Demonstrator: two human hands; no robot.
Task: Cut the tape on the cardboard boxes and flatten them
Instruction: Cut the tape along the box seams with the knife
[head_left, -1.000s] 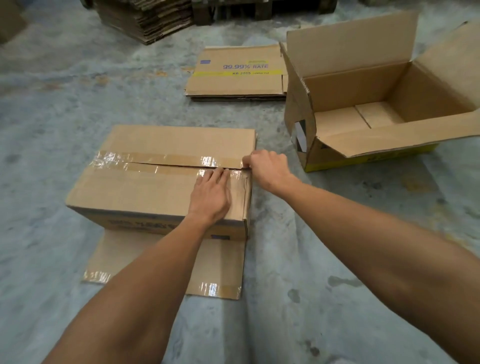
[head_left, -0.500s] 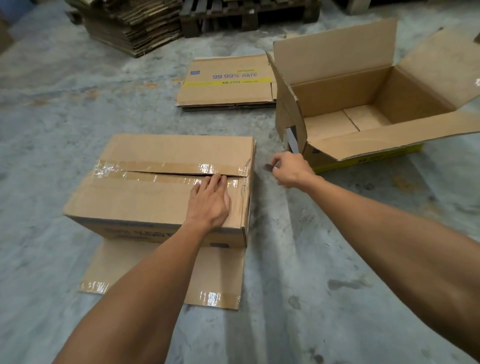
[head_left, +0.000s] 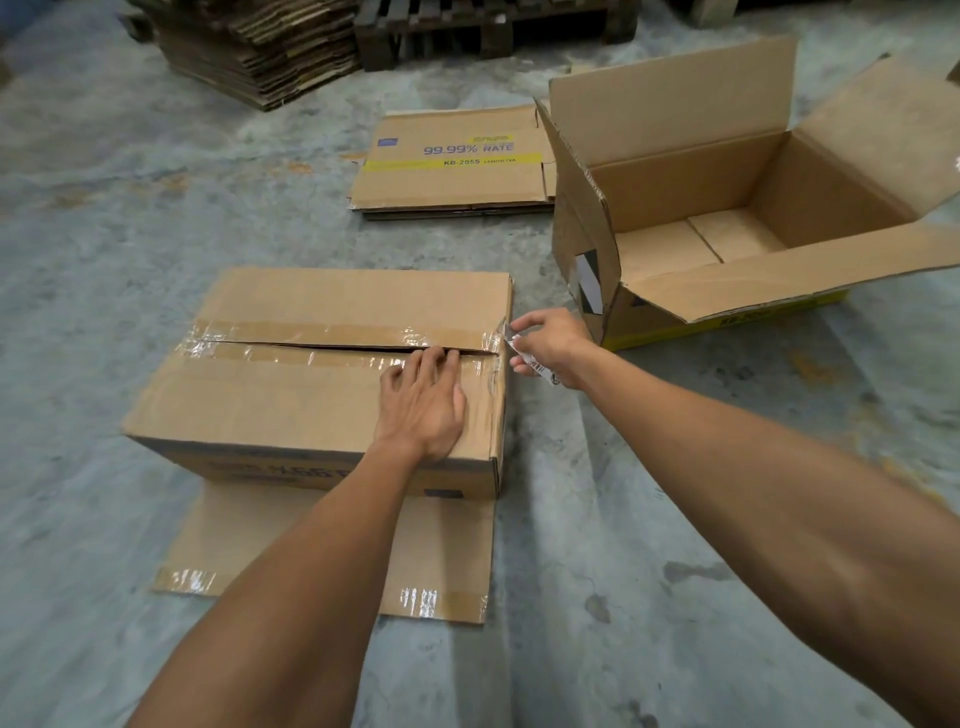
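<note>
From my remote feed: the taped cardboard box (head_left: 311, 374) sits on the concrete floor (head_left: 104, 234), centre-left, its top seam already split along most of its length, with clear tape (head_left: 332, 332) glinting on both sides of the gap. I see the left hand (head_left: 423, 402) lying flat on the near top flap, fingers straight and close together, fingertips reaching the seam. The right hand (head_left: 548, 345) hangs just off the box's right edge at seam height, fingers curled round a small cutter (head_left: 530, 358) with a printed handle; its tip sits at the tape that wraps over that edge, though I cannot tell whether it touches.

Under the box and toward me, a flattened sheet of cardboard (head_left: 332, 561) lies on the floor, shiny tape remnants at its near corners. To the right, near the cutting hand, an open box (head_left: 727, 208) stands with all flaps spread; its near-left corner and a drooping front flap crowd the space behind the right wrist. Beyond the taped box, well apart, a flattened carton (head_left: 452, 171) printed "99.99% RATE" with a yellow band lies flat. At the far edge are a stack of flattened cardboard (head_left: 260, 52) and a dark wooden pallet (head_left: 493, 26).
</note>
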